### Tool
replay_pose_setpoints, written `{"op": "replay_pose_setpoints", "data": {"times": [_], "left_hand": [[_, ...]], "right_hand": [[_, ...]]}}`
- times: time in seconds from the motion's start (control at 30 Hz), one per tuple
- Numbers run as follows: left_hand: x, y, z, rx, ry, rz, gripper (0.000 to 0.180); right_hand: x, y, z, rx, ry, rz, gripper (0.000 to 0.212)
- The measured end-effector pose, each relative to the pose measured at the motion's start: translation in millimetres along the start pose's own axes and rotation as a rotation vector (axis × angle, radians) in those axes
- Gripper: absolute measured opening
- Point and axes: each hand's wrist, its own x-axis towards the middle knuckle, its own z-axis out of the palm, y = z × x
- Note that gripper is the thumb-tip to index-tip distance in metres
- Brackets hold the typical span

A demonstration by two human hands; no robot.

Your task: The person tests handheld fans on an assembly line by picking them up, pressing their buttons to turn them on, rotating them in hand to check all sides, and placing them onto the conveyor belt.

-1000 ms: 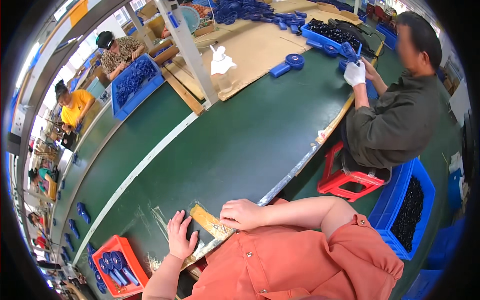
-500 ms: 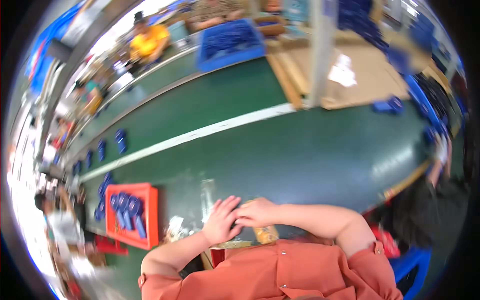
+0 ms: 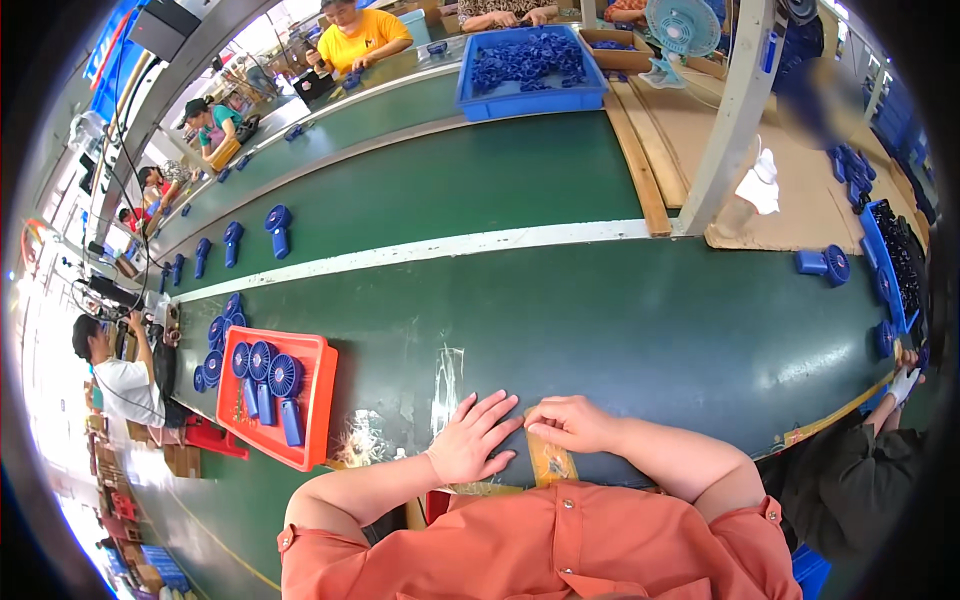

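My left hand (image 3: 474, 442) lies flat on the dark green work surface (image 3: 610, 340), fingers spread, holding nothing. Just to its right is my right hand (image 3: 578, 424), loosely curled, with no object showing in its fingers. Its fingertips rest at the top of a yellowish-brown patch (image 3: 551, 461) on the table's near edge. The two hands are close but apart. To the left, an orange-red tray (image 3: 322, 400) holds several blue handheld fans (image 3: 286, 376), round heads up and handles toward me. More blue fans (image 3: 215, 333) lie beside the tray's far left side.
A white strip (image 3: 430, 249) crosses the table; beyond it stand several blue fans (image 3: 278, 232). Farther off are a blue bin (image 3: 534, 110) of small blue parts, a post (image 3: 728, 130) and a cardboard sheet (image 3: 790, 225). At right, a gloved hand (image 3: 903, 384) of another person is near fans.
My hands have drawn apart; the right one no longer overlaps the left and has moved right. The view has shifted and become sharper.
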Motion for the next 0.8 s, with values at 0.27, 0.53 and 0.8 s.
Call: {"op": "replay_pose_setpoints", "data": {"times": [0.27,0.53,0.8], "left_hand": [[3.9,6.9,2.7,-0.008,0.003,0.020,0.054],[37.7,3.4,15.8,-1.018,0.599,-0.448,0.023],[118.6,20.7,33.8,-1.655,0.514,-0.420,0.022]], "right_hand": [[-4.4,3.4,-0.4,-0.018,0.034,-0.068,0.018],[-1.7,9.5,3.8,-0.035,0.083,-0.091,0.018],[-2.3,24.8,7.5,-0.108,0.107,-0.141,0.015]]}}
